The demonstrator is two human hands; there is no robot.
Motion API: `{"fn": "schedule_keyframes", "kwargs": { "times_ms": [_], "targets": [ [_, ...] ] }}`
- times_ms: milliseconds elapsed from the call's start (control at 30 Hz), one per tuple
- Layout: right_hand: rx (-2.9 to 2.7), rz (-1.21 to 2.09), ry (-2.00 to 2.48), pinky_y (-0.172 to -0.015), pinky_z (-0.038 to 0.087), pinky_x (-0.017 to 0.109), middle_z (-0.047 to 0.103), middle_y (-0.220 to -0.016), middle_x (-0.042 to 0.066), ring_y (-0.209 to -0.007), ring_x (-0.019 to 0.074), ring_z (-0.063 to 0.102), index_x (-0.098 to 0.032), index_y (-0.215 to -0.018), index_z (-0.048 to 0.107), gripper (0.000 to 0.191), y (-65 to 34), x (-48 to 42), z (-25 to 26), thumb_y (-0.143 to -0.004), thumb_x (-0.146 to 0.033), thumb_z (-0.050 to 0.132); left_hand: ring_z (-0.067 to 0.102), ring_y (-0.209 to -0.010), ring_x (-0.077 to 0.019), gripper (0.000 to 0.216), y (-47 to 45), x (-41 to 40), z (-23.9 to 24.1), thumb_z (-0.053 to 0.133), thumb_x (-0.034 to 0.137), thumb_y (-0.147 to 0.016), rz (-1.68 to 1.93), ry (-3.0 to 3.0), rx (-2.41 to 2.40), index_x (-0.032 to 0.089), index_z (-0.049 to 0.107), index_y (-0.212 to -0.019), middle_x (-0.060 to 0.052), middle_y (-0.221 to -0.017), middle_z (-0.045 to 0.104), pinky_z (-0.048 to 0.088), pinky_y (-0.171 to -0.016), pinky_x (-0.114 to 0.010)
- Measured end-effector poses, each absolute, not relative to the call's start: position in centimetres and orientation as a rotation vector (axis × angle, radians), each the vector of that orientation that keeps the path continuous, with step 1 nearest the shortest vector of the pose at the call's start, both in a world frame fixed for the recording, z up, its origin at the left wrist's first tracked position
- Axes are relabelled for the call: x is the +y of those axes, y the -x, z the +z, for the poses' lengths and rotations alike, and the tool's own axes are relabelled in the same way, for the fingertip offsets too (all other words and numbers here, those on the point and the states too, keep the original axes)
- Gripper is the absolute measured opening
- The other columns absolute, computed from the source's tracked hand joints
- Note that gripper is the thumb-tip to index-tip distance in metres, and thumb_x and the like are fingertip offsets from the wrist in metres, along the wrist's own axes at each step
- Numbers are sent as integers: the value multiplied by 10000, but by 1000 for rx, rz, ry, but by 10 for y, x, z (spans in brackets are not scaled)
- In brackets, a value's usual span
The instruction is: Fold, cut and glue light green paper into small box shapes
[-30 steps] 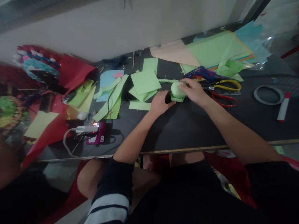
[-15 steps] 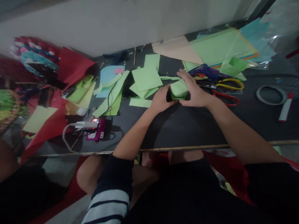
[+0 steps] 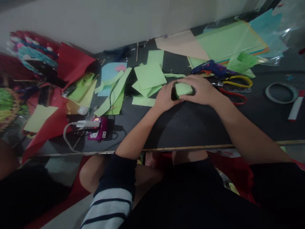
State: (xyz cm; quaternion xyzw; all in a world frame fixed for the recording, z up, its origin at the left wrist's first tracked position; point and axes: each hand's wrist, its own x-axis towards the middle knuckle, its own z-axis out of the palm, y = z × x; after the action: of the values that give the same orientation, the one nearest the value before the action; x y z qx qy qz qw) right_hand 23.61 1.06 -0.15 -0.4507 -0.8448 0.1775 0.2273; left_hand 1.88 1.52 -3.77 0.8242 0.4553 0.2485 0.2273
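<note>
Dark and crowded with craft paper, the long table [image 3: 186, 130] is set against a pale wall [image 3: 119, 22]. At its middle, a small green paper piece [image 3: 184, 88] is held low, close to the tabletop; whether it is rested there cannot be told, since its sides are mostly covered. It is cupped from both sides. By the left hand [image 3: 165, 97] its left side is enclosed, with fingers and thumb bent into a curve. By the right hand [image 3: 202, 90] its right side is gripped, the fingers arched over the far edge and the thumb laid along the near one. Neither palm is spread flat, and how hard the piece is pressed cannot be seen.

Judging by this hold, the piece is being shaped or steadied, perhaps so that its folded paper is kept in place. For the next move, even pressure from both sides would seem to be called for, so that the paper is not crushed or skewed.

Just left of the hands, green paper squares [image 3: 147, 76] are piled, and green paper strips [image 3: 115, 92] are scattered farther left. Beyond the right hand, a blue glue gun [image 3: 209, 67] and scissors [image 3: 219, 84] are placed within easy reach. Near the table's right end, a marker [image 3: 296, 108] is seen beside a roll of tape [image 3: 268, 94].
</note>
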Motion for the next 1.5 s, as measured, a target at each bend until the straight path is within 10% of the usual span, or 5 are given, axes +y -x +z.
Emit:
{"fn": "schedule_keyframes", "kwargs": {
  "times_ms": [333, 633, 1100, 1300, 1500],
  "targets": [
    [-2517, 538, 1180, -1279, 311, 718, 402, -1735, 154, -1577, 486, 362, -242, -1691, 405, 923, -246, 9, -7, -952, -787, 500, 559, -1430, -408, 845, -17, 21, -45, 766, 585, -894, 694, -2328, 1256, 207, 428, -1569, -206, -1521, 617, 473, -1177, -548],
    [-2521, 588, 1118, -1309, 288, 686, 349, -1752, 128, -1614, 449, 311, -284, -1738, 284, 928, -253, 13, -8, -925, -528, 660, 622, -1301, -387, 731, -14, 16, -37, 740, 438, -927, 645, -2302, 1335, 220, 467, -1569, -169, -1395, 692, 534, -1089, -522],
    [-2291, 439, 1212, -1212, 424, 678, 612, -1534, 174, -1435, 457, 544, -258, -1530, 602, 787, -250, 24, -21, -888, -707, 670, 664, -1269, -311, 615, -7, 22, -41, 590, 585, -1021, 855, -2170, 1121, 222, 544, -1515, -149, -1355, 721, 546, -1091, -450],
    [-1862, 1037, 1067, -742, 639, 486, 758, -1093, 85, -890, 311, 745, -283, -1262, 642, 750, -236, 27, -27, -805, -877, 661, 563, -1449, -327, 821, -5, 34, -62, 594, 803, -939, 1112, -1928, 863, 316, 477, -1590, -130, -1522, 618, 485, -1174, -466],
    [-1662, 1280, 956, -568, 599, 358, 728, -1055, 43, -810, 241, 727, -304, -1217, 656, 699, -222, 26, -34, -799, -863, 697, 603, -1405, -322, 761, -12, 33, -61, 641, 805, -910, 1138, -1762, 886, 263, 637, -1445, -107, -1442, 679, 470, -1216, -474]
  ]
}}
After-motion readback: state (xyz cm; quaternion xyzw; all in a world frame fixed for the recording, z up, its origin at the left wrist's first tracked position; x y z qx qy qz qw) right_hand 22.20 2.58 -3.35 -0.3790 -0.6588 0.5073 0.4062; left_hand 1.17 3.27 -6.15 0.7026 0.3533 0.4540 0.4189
